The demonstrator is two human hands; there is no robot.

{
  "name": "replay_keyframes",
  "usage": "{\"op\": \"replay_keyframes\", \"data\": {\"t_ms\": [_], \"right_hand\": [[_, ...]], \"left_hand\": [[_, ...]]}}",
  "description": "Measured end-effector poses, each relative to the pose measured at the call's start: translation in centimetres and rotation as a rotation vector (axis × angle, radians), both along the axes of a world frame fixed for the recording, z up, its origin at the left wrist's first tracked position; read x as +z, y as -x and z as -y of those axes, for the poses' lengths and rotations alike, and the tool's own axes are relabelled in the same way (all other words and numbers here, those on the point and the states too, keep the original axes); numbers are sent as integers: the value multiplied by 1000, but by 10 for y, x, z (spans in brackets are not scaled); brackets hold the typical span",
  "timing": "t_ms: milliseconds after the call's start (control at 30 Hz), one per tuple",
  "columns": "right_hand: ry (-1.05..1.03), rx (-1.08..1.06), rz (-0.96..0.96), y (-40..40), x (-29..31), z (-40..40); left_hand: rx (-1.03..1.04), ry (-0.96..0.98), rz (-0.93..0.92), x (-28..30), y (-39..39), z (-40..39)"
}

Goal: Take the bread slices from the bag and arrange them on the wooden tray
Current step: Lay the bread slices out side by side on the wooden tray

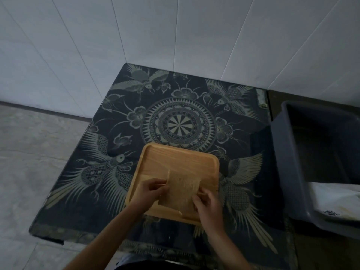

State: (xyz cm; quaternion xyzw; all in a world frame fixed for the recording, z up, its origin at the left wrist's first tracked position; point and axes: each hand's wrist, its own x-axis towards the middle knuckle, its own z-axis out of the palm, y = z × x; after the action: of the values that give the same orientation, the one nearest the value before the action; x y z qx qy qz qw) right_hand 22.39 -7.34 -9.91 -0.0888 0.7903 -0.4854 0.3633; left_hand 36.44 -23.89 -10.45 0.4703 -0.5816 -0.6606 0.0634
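Dim light; single head view looking down on a small table covered by a dark patterned cloth (175, 117) with birds, flowers and a central round medallion. The table stands in a corner of white panelled wall (175, 36).

The wooden tray (175, 160) lies on the near half of the cloth, slightly rotated, its far area bare. Over its near part both hands hold one bread slice (182, 189), pale and roughly square, tilted a little with its far edge raised. Whether its near edge touches the tray floor cannot be told.

The left hand (151, 189) is closed in a pinch on the slice's left edge, thumb and fingers together. The right hand (207, 204) grips the slice's right near corner, fingers curled over it. A thin, shiny film seems to lie around the slice near the tray's front rim; blurred, not certain.

To the right of the table sits a grey plastic bin (292, 172), open on top. A white bag (335, 199) with dark printing lies in its near end.
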Motion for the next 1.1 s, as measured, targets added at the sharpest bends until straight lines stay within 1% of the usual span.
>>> {"op": "replay_keyframes", "data": {"t_ms": [200,367,467,633,767,933,1100], "right_hand": [[-65,73,-48,-25,-9,40],[-140,150,-75,-42,-19,67],[-197,200,-119,-52,-24,76],[-320,278,-213,-61,-30,84],[-367,296,-237,-66,-36,87],[-380,311,-240,-67,-41,89],[-372,298,-256,-68,-43,91]], "left_hand": [[-25,35,62,-3,-32,38],[-45,125,198,-20,-52,61],[-81,151,242,-28,-61,67],[-147,214,265,-38,-70,73],[-211,295,281,-40,-73,74],[-217,369,292,-41,-71,76],[-202,393,301,-43,-73,74]]}}
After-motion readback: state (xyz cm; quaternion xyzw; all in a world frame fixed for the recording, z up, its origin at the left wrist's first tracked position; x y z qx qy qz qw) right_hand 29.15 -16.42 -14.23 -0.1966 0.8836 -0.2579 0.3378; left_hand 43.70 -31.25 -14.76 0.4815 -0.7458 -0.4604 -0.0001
